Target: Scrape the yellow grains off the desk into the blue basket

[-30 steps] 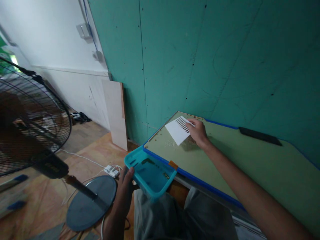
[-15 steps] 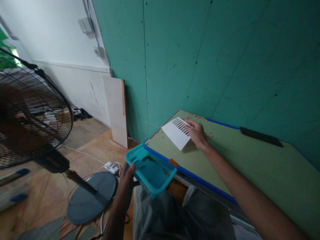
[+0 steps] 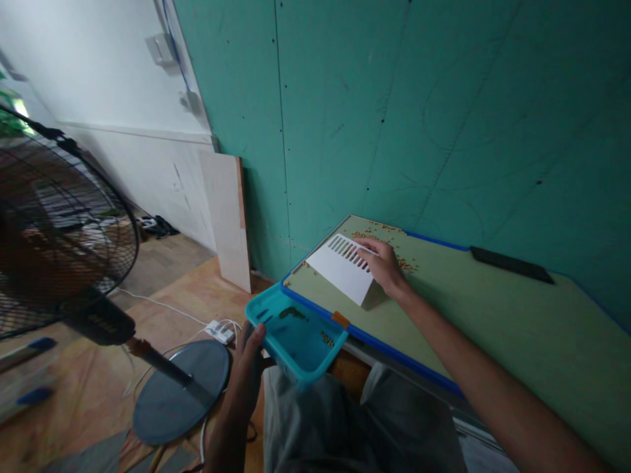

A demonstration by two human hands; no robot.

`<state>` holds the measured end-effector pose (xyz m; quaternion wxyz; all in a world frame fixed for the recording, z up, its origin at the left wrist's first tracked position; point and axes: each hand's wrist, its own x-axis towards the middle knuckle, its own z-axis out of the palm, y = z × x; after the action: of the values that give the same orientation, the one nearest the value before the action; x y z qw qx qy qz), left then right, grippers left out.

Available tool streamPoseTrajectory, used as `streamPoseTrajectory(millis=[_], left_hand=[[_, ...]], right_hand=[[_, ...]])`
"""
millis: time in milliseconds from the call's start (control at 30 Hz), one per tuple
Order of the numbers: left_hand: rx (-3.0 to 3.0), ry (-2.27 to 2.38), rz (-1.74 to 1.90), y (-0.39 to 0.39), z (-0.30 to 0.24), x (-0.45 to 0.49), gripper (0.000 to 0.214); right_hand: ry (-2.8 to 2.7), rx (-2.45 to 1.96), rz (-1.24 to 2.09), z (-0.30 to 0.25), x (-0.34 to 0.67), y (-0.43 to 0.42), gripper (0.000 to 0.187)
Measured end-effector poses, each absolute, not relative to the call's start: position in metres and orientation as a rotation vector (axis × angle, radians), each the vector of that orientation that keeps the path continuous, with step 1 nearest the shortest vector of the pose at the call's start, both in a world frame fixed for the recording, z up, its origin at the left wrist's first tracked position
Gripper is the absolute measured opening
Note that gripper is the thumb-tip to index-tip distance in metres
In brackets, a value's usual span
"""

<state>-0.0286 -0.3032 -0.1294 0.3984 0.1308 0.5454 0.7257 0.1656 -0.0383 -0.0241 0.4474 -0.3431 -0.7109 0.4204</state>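
My left hand (image 3: 252, 355) grips the near-left rim of a turquoise plastic basin (image 3: 308, 376), thumb over the edge. The basin sits just under the table's blue edge, tilted, with small clumps of tan grains or beans (image 3: 326, 339) inside. In my right hand (image 3: 382, 263) is a white slotted plastic scraper (image 3: 340, 272), held by its slotted end and angled over the green tabletop (image 3: 473, 295). Loose tan beans (image 3: 377, 231) lie scattered behind and beside the scraper, towards the wall. My right palm hides part of the scraper and some of the beans.
A black pedestal fan (image 3: 64, 249) with a round grey base (image 3: 182, 394) stands at left. Beside it are a white power strip (image 3: 219, 332) and cords. A pale board (image 3: 227, 223) leans on the green wall (image 3: 355, 118). A dark bar (image 3: 513, 264) lies at the table's back edge.
My right hand has drawn the scraper slightly left and towards the basin, uncovering more beans behind it. The left hand still holds the basin in nearly the same place.
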Motion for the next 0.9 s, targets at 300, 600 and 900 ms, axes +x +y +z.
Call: streamPoseTrajectory(millis=[300,600,900], left_hand=[[0.339,1.410,1.842,-0.304,-0.133,-0.033,0.063],[0.345,1.447,1.884,-0.307,-0.125,-0.033,0.064],[0.297,1.453,1.868,-0.307,-0.127,-0.036,0.065]], right_hand=[[-1.745,-0.867,1.073,-0.017,0.166,-0.047,0.037],[-1.794,-0.829,1.203,-0.015,0.162,-0.057,0.038],[-1.913,-0.744,1.292,-0.009,0.156,-0.081,0.035]])
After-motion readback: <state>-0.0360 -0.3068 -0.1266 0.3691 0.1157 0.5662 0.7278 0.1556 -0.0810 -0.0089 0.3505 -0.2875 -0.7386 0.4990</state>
